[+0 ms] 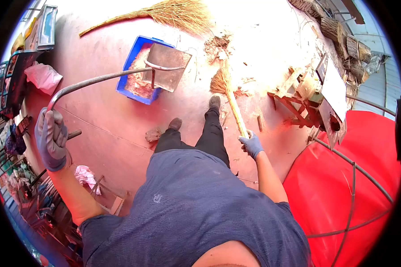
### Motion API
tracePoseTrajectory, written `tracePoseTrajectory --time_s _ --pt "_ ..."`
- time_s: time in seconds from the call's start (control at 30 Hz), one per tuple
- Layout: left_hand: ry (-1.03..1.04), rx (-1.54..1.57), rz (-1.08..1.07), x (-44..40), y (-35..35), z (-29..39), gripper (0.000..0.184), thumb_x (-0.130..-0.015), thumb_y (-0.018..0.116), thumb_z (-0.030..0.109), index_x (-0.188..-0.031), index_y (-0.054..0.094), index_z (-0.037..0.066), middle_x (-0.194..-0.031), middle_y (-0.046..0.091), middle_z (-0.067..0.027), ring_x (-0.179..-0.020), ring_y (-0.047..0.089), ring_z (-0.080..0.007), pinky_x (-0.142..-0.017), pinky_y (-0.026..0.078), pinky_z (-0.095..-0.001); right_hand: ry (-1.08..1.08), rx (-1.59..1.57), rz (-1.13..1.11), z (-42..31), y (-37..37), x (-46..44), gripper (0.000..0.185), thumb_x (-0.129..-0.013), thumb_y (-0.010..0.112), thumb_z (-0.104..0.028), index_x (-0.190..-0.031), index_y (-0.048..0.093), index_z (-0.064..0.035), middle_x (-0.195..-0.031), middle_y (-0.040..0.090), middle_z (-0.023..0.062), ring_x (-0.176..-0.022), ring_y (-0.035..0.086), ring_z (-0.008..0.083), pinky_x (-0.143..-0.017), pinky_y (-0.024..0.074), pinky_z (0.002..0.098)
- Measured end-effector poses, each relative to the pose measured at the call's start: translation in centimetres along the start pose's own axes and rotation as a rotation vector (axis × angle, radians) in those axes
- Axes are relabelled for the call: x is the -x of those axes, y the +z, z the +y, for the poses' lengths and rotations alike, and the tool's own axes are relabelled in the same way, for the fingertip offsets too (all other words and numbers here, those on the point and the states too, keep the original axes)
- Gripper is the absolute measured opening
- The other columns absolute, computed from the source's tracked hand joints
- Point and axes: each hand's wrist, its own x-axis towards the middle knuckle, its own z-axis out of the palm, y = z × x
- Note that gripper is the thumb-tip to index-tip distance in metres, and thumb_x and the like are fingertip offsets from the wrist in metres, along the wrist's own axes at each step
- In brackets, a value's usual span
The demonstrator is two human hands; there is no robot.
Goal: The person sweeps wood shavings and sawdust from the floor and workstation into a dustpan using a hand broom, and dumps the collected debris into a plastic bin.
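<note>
My left hand [52,140], in a grey glove, is closed around the bent metal handle of a dustpan [165,81]. The pan hangs over the right part of a blue bin [137,98], hiding some of the pale wood shavings inside. In my right hand [252,145], also gloved, is the upper end of a short straw broom [234,109]. Its bristles rest on the floor just beyond my right foot. Beside and past them lies a pile of wood debris [217,48].
A larger twig broom [178,15] lies at the back. To the right are a broken wooden piece of furniture [294,107], stacked logs [334,31] and a red sheet [356,164] with metal bars. A brick-like block [153,134] sits near my left foot.
</note>
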Motion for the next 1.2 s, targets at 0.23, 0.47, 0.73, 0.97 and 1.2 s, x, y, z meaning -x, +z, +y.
tracePoseTrajectory --time_s 0.23,0.47,0.73,0.97,1.2 --pt "-0.059 -0.062 0.196 5.5 6.9 -5.4 0.023 -0.095 0.054 0.019 -0.077 0.044 0.008 -0.058 0.038 0.0031 -0.042 0.026 -0.0025 -0.040 0.026 -0.0194 -0.103 0.069 -0.245 -12.6 2.5 -22.0 0.045 -0.096 0.062 -0.031 -0.131 0.050 -0.0066 -0.069 0.059 0.0086 -0.047 0.058 0.0166 -0.036 0.0418 0.0296" --pt "-0.211 -0.189 0.303 7.1 14.1 -12.7 0.033 -0.086 0.067 0.031 -0.077 0.046 0.006 -0.057 0.042 0.0004 -0.044 0.034 -0.0058 -0.049 0.037 -0.0281 0.069 -0.051 -0.433 -21.4 15.8 -37.9 0.035 -0.096 0.056 -0.039 -0.093 0.053 -0.0040 -0.061 0.055 0.0137 -0.042 0.051 0.0255 -0.039 0.0408 0.0412" --pt "-0.303 -0.262 0.275 3.4 19.0 -21.0 0.027 -0.090 0.062 0.026 -0.080 0.047 0.007 -0.059 0.044 0.0015 -0.045 0.036 -0.0042 -0.061 0.057 -0.0319 -0.002 0.515 -0.052 -11.7 -0.4 -43.3 0.043 -0.093 0.055 -0.038 -0.117 0.059 -0.0032 -0.072 0.063 0.0135 -0.051 0.060 0.0226 -0.048 0.0484 0.0379" --pt "-0.407 -0.293 0.216 -0.2 22.3 -21.6 0.006 -0.078 0.062 0.003 -0.076 0.060 -0.002 -0.069 0.053 -0.0016 -0.058 0.045 -0.0045 -0.054 0.036 -0.0222 -0.073 0.499 -0.097 -11.4 -7.4 -36.3 0.050 -0.096 0.056 -0.040 -0.139 0.053 -0.0141 -0.065 0.061 0.0091 -0.047 0.059 0.0182 -0.044 0.0484 0.0347" --pt "-0.415 -0.420 0.020 -5.6 26.8 -22.3 0.019 -0.092 0.058 0.019 -0.081 0.048 0.007 -0.060 0.045 0.0021 -0.047 0.039 -0.0045 -0.080 0.056 -0.0391 -0.144 0.436 -0.078 -21.0 -3.2 -48.0 0.038 -0.096 0.050 -0.040 -0.108 0.064 -0.0062 -0.079 0.068 0.0152 -0.059 0.068 0.0257 -0.057 0.0543 0.0409"
